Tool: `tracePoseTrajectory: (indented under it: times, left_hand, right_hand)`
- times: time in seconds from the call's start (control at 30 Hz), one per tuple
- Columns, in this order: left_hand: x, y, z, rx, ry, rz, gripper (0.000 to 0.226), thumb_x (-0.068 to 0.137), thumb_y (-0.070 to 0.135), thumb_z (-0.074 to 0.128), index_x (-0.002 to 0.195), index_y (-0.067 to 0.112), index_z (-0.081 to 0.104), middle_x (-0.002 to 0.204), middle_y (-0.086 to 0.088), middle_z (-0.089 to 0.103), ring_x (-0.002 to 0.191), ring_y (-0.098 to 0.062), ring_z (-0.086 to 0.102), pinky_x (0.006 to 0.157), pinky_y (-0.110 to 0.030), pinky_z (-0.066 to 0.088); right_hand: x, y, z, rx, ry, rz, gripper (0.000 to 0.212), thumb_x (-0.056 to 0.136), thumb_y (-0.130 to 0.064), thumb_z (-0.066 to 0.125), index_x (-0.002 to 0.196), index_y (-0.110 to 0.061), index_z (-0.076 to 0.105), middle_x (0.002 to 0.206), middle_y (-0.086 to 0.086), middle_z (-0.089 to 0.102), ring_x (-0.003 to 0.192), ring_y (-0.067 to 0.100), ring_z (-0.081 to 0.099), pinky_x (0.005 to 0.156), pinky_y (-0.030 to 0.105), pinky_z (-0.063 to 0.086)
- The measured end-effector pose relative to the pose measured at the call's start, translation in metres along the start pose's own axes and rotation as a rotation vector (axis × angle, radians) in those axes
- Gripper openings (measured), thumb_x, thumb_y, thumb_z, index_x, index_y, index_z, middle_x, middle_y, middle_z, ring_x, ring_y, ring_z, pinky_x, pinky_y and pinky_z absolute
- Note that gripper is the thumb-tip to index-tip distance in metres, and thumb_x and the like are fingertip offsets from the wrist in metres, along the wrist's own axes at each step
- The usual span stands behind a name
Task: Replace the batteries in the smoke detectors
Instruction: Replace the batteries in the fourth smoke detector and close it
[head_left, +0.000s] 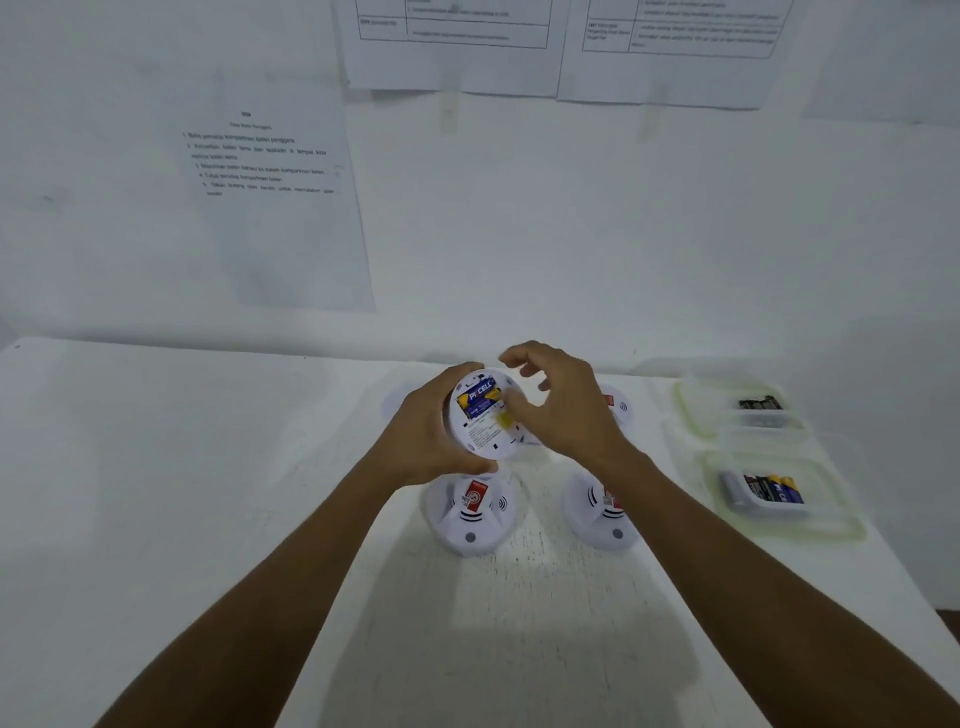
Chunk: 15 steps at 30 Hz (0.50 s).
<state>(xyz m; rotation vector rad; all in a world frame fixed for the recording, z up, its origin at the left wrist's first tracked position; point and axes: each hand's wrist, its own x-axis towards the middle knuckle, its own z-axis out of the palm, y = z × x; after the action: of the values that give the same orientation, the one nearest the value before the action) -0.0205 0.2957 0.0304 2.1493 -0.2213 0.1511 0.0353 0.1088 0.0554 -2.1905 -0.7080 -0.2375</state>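
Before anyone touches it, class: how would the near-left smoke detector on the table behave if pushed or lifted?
Low and wide on the table, the smoke detector would probably slide, not tip. Its shell looks like rigid plastic, so likely light and stiff.

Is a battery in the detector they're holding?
In: a blue-and-yellow battery sits in the back of the detector the left hand holds.

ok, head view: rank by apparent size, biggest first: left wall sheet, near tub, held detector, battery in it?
1. left wall sheet
2. near tub
3. held detector, close to the tub and partly covered, so that pair is unsure
4. battery
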Motion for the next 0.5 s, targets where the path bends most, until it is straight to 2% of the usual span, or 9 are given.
tracePoseTrajectory:
  times: [0.1,0.2,0.27,0.43,0.5]
  left_hand:
    - [0.003,0.010,0.014,0.031,-0.022,0.029,0.102,0.050,0.047,0.089,0.138,0.029,0.042,0.130,0.011,0.058,0.116,-0.010,0.057,0.102,-0.030,0.048]
    - [0.003,0.020,0.020,0.078,-0.016,0.074,0.102,0.053,0.041,0.093,0.139,0.026,0.040,0.122,0.014,0.058,0.103,-0.002,0.058,0.089,-0.008,0.044]
    - [0.002,0.026,0.020,0.093,-0.002,0.096,0.103,0.052,0.041,0.092,0.138,0.023,0.039,0.117,0.017,0.055,0.098,-0.001,0.057,0.081,0.000,0.038]
    - [0.000,0.037,0.021,0.105,0.007,0.126,0.107,0.047,0.045,0.090,0.136,0.019,0.037,0.113,0.017,0.053,0.097,-0.003,0.057,0.080,0.000,0.038]
    - [-0.001,0.041,0.021,0.104,0.004,0.131,0.107,0.047,0.049,0.085,0.138,0.018,0.036,0.116,0.015,0.054,0.100,-0.005,0.057,0.088,-0.008,0.043]
  right_hand:
    - [-0.007,-0.017,-0.001,-0.060,-0.020,0.033,0.053,0.077,-0.029,0.071,0.127,-0.028,0.053,0.117,-0.009,0.061,0.101,0.010,0.053,0.079,0.025,0.047]
    - [-0.014,-0.027,-0.008,-0.099,0.033,0.094,0.062,0.076,-0.032,0.074,0.131,-0.029,0.047,0.118,-0.010,0.058,0.102,0.012,0.052,0.078,0.028,0.048]
    - [-0.019,-0.032,-0.011,-0.131,0.054,0.103,0.066,0.075,-0.034,0.075,0.133,-0.029,0.044,0.120,-0.009,0.058,0.103,0.012,0.053,0.079,0.030,0.050]
    - [-0.025,-0.045,-0.022,-0.197,0.037,0.120,0.072,0.072,-0.036,0.076,0.134,-0.027,0.041,0.124,-0.005,0.055,0.109,0.018,0.054,0.079,0.032,0.050]
    - [-0.027,-0.049,-0.025,-0.229,0.036,0.136,0.071,0.072,-0.037,0.075,0.132,-0.027,0.040,0.124,-0.005,0.054,0.108,0.018,0.054,0.077,0.030,0.048]
